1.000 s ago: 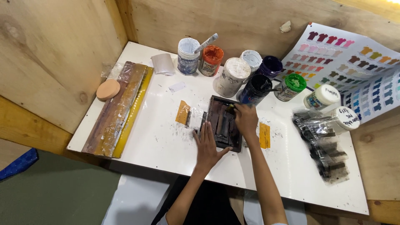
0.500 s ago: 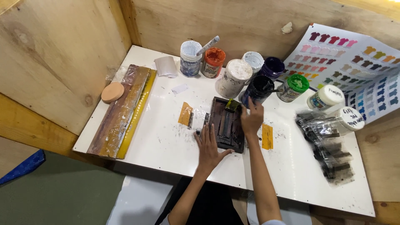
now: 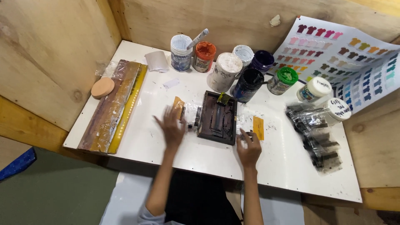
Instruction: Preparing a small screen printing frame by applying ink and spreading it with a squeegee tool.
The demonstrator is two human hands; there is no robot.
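Observation:
A dark rectangular tray (image 3: 217, 118) smeared with black paint lies in the middle of the white table (image 3: 141, 137). My left hand (image 3: 171, 126) hovers with fingers spread just left of the tray, near an orange card (image 3: 178, 107) and a crumpled clear plastic wrap (image 3: 191, 113). My right hand (image 3: 248, 149) rests at the tray's near right corner, fingertips pinched close to a small dark item beside a second orange card (image 3: 258, 127). Whether it grips that item is unclear.
Several paint jars (image 3: 225, 71) stand behind the tray, one with a stick in it. A colour chart sheet (image 3: 346, 58) leans at the back right. Black-stained plastic bags (image 3: 318, 135) lie on the right. A long stained board (image 3: 109, 106) and round disc (image 3: 102, 87) lie on the left. Wooden walls enclose the table.
Both hands have come off the tray. My left hand moved left toward the orange card; my right hand pulled back toward the near right corner of the tray.

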